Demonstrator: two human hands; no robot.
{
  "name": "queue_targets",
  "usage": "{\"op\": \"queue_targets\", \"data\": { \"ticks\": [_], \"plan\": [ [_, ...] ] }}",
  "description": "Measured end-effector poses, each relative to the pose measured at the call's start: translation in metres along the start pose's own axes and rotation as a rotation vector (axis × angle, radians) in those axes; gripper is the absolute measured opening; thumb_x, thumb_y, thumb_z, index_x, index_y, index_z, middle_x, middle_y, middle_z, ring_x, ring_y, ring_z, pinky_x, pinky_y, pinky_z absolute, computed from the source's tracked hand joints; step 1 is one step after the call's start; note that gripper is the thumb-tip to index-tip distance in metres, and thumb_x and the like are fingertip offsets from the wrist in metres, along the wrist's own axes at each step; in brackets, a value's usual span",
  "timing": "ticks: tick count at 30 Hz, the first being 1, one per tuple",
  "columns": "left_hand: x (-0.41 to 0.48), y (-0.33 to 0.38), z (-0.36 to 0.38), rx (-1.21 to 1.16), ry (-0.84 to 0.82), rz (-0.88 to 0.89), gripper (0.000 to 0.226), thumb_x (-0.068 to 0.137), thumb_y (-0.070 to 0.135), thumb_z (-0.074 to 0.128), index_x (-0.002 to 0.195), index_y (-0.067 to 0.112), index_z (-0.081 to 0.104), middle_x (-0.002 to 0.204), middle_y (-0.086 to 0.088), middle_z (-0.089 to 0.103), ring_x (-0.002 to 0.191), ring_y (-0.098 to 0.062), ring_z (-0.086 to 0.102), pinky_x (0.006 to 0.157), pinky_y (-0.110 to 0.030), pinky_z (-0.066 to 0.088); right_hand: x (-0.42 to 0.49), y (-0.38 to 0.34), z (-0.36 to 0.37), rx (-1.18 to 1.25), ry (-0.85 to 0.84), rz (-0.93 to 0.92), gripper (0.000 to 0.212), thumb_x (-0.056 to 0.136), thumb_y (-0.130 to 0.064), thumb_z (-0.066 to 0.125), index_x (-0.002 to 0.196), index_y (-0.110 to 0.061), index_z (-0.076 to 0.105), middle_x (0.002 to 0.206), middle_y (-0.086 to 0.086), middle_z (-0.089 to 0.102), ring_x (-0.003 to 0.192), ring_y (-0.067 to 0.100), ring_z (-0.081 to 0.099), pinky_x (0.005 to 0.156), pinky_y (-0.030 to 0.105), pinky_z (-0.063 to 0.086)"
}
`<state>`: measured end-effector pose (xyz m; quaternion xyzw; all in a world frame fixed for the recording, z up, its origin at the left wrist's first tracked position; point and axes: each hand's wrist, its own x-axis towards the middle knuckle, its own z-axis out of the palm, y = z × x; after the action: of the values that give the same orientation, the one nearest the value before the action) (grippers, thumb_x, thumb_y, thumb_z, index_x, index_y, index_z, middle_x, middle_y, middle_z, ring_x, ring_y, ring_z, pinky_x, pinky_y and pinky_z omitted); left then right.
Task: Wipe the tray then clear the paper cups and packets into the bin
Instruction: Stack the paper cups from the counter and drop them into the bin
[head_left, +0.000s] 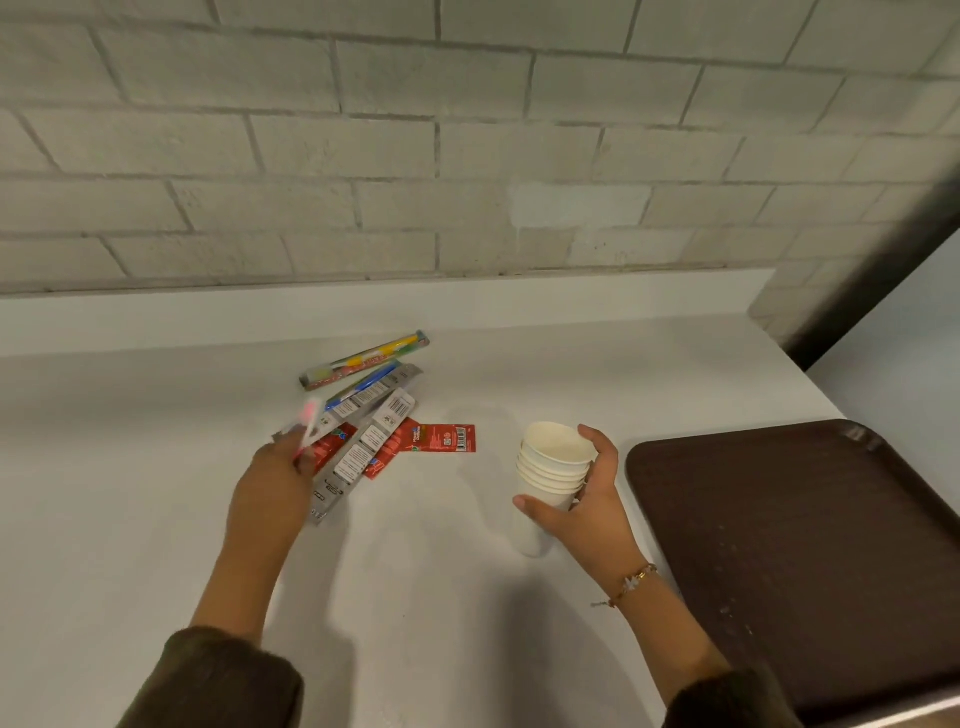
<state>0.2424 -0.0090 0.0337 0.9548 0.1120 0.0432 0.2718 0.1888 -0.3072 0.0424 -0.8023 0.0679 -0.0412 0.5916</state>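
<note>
A stack of several white paper cups (551, 470) is tilted in my right hand (589, 499), which grips it just above the white counter. My left hand (275, 478) rests on a pile of packets (371, 434): grey toothbrush packs, red sachets and a clear pack with a yellow brush. Its fingers pinch a pink toothbrush packet (310, 418) at the pile's left edge. The dark brown tray (795, 561) lies bare on the counter to the right of the cups. No bin is in view.
The white counter (156, 493) runs back to a low white ledge under a pale brick wall (415, 156). The counter ends at the right behind the tray, where a dark vertical edge (883, 260) stands.
</note>
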Motion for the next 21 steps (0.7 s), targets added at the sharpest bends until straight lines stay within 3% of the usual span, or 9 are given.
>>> {"op": "queue_targets", "data": {
  "ticks": [3, 5, 8, 10, 13, 15, 17, 19, 21],
  "plan": [
    [0.014, 0.022, 0.021, -0.005, -0.126, 0.023, 0.046, 0.094, 0.018, 0.049, 0.139, 0.013, 0.039, 0.128, -0.021, 0.043, 0.107, -0.036, 0.055, 0.087, -0.044, 0.048, -0.001, -0.001, 0.000, 0.004, 0.008, 0.010, 0.096, 0.061, -0.014, 0.086, 0.127, -0.038, 0.020, 0.127, -0.003, 0.042, 0.117, 0.016, 0.047, 0.096, 0.030, 0.048],
    [0.022, 0.024, 0.039, 0.082, -0.195, 0.045, 0.055, 0.089, 0.021, 0.056, 0.139, 0.012, 0.035, 0.129, -0.019, 0.043, 0.111, -0.034, 0.053, 0.088, -0.044, 0.048, -0.002, -0.001, -0.002, 0.017, 0.022, 0.012, 0.094, 0.060, -0.014, 0.086, 0.126, -0.038, 0.022, 0.124, -0.006, 0.043, 0.114, 0.012, 0.048, 0.094, 0.026, 0.048],
    [0.025, 0.018, 0.053, 0.155, -0.177, 0.041, 0.041, 0.090, 0.025, 0.055, 0.127, 0.010, 0.046, 0.112, -0.015, 0.058, 0.094, -0.028, 0.059, 0.078, -0.039, 0.053, -0.006, -0.002, -0.005, -0.025, 0.069, 0.012, 0.085, 0.060, -0.016, 0.086, 0.118, -0.035, 0.027, 0.112, -0.018, 0.042, 0.105, 0.007, 0.049, 0.082, 0.015, 0.049],
    [0.023, 0.016, 0.054, 0.123, -0.160, 0.028, 0.028, 0.092, 0.027, 0.051, 0.117, 0.012, 0.052, 0.104, -0.012, 0.063, 0.085, -0.025, 0.062, 0.069, -0.034, 0.052, -0.009, -0.001, -0.011, -0.050, 0.139, 0.005, 0.079, 0.058, -0.017, 0.087, 0.109, -0.033, 0.029, 0.110, -0.010, 0.044, 0.103, 0.008, 0.049, 0.076, 0.015, 0.050],
    [0.017, 0.014, 0.051, 0.153, -0.145, 0.052, 0.025, 0.091, 0.030, 0.052, 0.109, 0.012, 0.056, 0.101, -0.011, 0.065, 0.080, -0.025, 0.062, 0.069, -0.036, 0.056, -0.014, 0.000, -0.022, -0.066, 0.268, 0.002, 0.074, 0.054, -0.017, 0.089, 0.098, -0.032, 0.031, 0.103, -0.008, 0.047, 0.095, 0.005, 0.052, 0.072, 0.016, 0.049],
    [0.011, 0.030, 0.048, 0.068, -0.115, 0.106, 0.028, 0.093, 0.033, 0.049, 0.105, 0.010, 0.056, 0.098, -0.010, 0.066, 0.078, -0.026, 0.060, 0.072, -0.040, 0.055, -0.018, 0.000, -0.035, -0.082, 0.369, -0.001, 0.071, 0.054, -0.015, 0.089, 0.097, -0.024, 0.033, 0.096, -0.014, 0.045, 0.089, 0.000, 0.052, 0.068, 0.011, 0.048],
    [0.000, 0.060, 0.042, -0.100, -0.115, 0.164, 0.024, 0.093, 0.033, 0.051, 0.098, 0.011, 0.056, 0.084, -0.006, 0.063, 0.071, -0.023, 0.059, 0.064, -0.035, 0.048, -0.023, 0.001, -0.048, -0.089, 0.431, -0.016, 0.067, 0.055, -0.014, 0.089, 0.094, -0.023, 0.034, 0.093, -0.016, 0.045, 0.087, -0.007, 0.053, 0.065, 0.009, 0.047],
    [-0.016, 0.098, 0.046, -0.219, -0.203, 0.219, 0.013, 0.091, 0.026, 0.055, 0.088, 0.013, 0.054, 0.071, -0.004, 0.058, 0.062, -0.016, 0.053, 0.054, -0.030, 0.039, -0.030, 0.004, -0.065, -0.062, 0.490, -0.010, 0.062, 0.058, -0.012, 0.087, 0.093, -0.020, 0.036, 0.092, -0.015, 0.046, 0.086, -0.015, 0.052, 0.064, 0.010, 0.048],
    [-0.034, 0.133, 0.058, -0.320, -0.314, 0.248, 0.009, 0.090, 0.022, 0.055, 0.089, 0.013, 0.055, 0.073, -0.008, 0.058, 0.062, -0.018, 0.052, 0.054, -0.029, 0.036, -0.037, 0.007, -0.081, -0.016, 0.553, 0.001, 0.059, 0.061, -0.009, 0.085, 0.093, -0.016, 0.037, 0.094, -0.013, 0.049, 0.086, -0.011, 0.053, 0.065, 0.012, 0.049]
  ]
}}
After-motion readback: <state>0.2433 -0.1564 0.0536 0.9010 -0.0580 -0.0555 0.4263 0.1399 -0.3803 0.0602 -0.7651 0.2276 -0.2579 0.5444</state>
